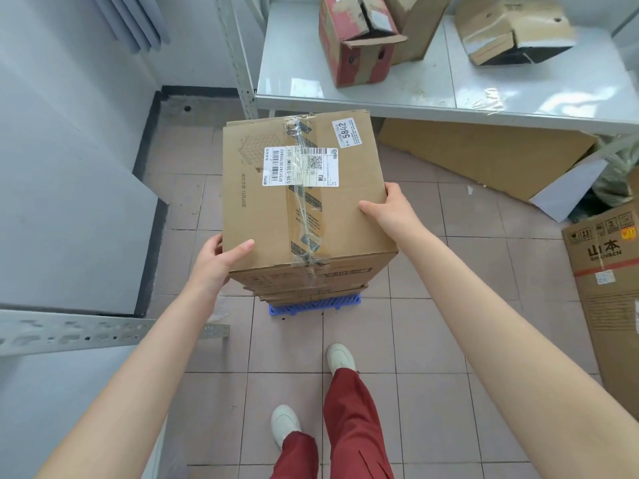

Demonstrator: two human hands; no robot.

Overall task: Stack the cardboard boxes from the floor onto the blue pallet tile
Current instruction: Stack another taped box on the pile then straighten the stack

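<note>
We grip the taped brown cardboard box [304, 191] between our left hand [218, 259] and right hand [389, 207], fingers clasping its sides, atop the stacked boxes on the blue plastic pallet tile [314, 303].

Open floor [432, 326] lies clear at the stack's near and right sides. A bench [397, 98] edge overhangs just behind the box [301, 191]; a metal rail [103, 331] juts in at left.

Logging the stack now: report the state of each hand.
Left hand: closed on the taped brown cardboard box, near-left corner.
Right hand: closed on that box's right edge.
</note>
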